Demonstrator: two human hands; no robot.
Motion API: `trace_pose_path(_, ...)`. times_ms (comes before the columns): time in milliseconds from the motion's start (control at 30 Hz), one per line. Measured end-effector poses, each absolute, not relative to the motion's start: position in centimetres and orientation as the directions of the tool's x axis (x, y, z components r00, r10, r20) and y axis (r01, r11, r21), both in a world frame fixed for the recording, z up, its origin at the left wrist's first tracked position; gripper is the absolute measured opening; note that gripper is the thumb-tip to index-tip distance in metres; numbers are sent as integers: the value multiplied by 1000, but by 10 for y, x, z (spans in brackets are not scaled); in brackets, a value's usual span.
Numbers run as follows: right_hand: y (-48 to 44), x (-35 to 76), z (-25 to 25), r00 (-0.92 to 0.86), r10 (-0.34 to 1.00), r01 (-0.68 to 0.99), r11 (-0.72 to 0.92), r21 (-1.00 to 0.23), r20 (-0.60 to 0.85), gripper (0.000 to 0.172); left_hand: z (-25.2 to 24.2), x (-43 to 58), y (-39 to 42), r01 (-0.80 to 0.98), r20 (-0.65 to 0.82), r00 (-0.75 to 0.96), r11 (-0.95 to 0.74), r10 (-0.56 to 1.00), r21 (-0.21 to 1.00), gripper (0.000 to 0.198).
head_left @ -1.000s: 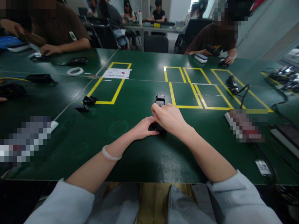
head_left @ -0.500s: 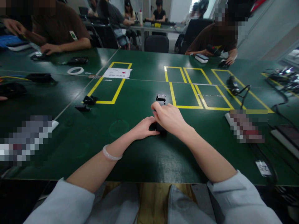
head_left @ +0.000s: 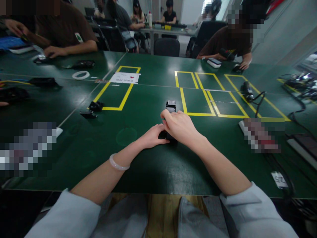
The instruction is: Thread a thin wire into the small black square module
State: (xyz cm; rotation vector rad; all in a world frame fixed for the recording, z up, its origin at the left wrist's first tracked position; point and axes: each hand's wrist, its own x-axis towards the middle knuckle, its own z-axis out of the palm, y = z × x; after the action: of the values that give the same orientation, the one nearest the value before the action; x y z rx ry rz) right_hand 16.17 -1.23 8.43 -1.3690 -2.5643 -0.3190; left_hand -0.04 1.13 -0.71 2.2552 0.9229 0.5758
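A small black part (head_left: 171, 105), seemingly plastic or metal, stands on the green table (head_left: 138, 172) in front of me; its middle is hidden by my hands and its exact kind does not show. My left hand (head_left: 153, 136) grips its left side low down, thumb near the table. Over its top lies my right hand (head_left: 182, 127), fingers curled in and pressed against the part. What the right fingertips hold is covered. Two more black pieces, an angled one (head_left: 96, 105) and a flatter one (head_left: 88, 114), lie to the left.
Yellow tape outlines (head_left: 200, 114) mark the table. A white sheet (head_left: 125, 78) and a white ring (head_left: 81, 75) lie far left. Blurred-out devices stand left and right, with a black cabled device (head_left: 246, 91) and cables (head_left: 297, 105) at right. Co-workers sit opposite.
Both hands stay around the black part with almost the same grip. The whole view has shifted very slightly; nothing else has visibly moved.
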Motion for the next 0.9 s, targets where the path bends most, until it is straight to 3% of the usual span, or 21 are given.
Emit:
trace_pose_path(267, -12, 162, 85, -564, 783, 822, 561, 95, 263, 29, -10, -1, 12, 437, 143, 671, -544, 728, 717, 47)
trace_pose_path(467, -14, 161, 87, -531, 800, 842, 534, 73, 280, 22, -8, -1, 12, 452, 156, 660, -554, 735, 699, 50)
trace_pose_path(633, -14, 162, 87, -539, 797, 837, 544, 66, 272, 27, -8, 0, 12, 433, 158, 666, -550, 729, 714, 52)
trace_pose_path(900, -10, 164, 85, -503, 827, 861, 505, 62, 251, 23, -6, -1, 11, 483, 132, 662, -555, 738, 677, 42)
